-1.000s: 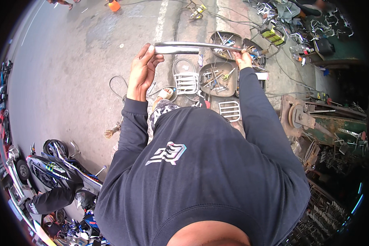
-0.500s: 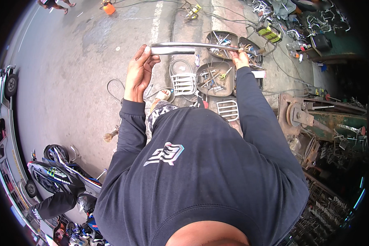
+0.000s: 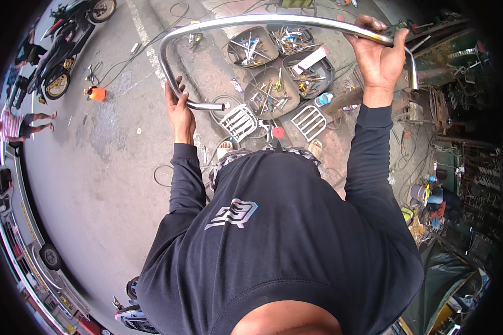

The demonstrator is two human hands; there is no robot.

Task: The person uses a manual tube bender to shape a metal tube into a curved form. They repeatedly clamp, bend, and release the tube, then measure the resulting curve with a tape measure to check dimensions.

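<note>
You held a bent chrome tube (image 3: 262,21) up in front of you with both hands, out over the pavement. Your left hand (image 3: 180,109) had its fingers curled around the tube's short left leg, close to the open end that pointed right. Your right hand (image 3: 379,53) was closed firmly over the long top run, just before it bent down on the right side.

Below the tube, farther off on the ground, lay round pans of tools (image 3: 271,92) packed with wrenches and pliers, and nearer to you two small white metal racks (image 3: 308,121). A motorcycle (image 3: 61,53) stood at the far left, and a metal workbench (image 3: 447,50) at the right.

By the look of it, you were at the stage of lifting and checking the tube's shape, sighting along its bends. Any next move called for both grips to stay tight and the long run level, because the tube was wide and its free ends could swing into the pans or the bench.
</note>
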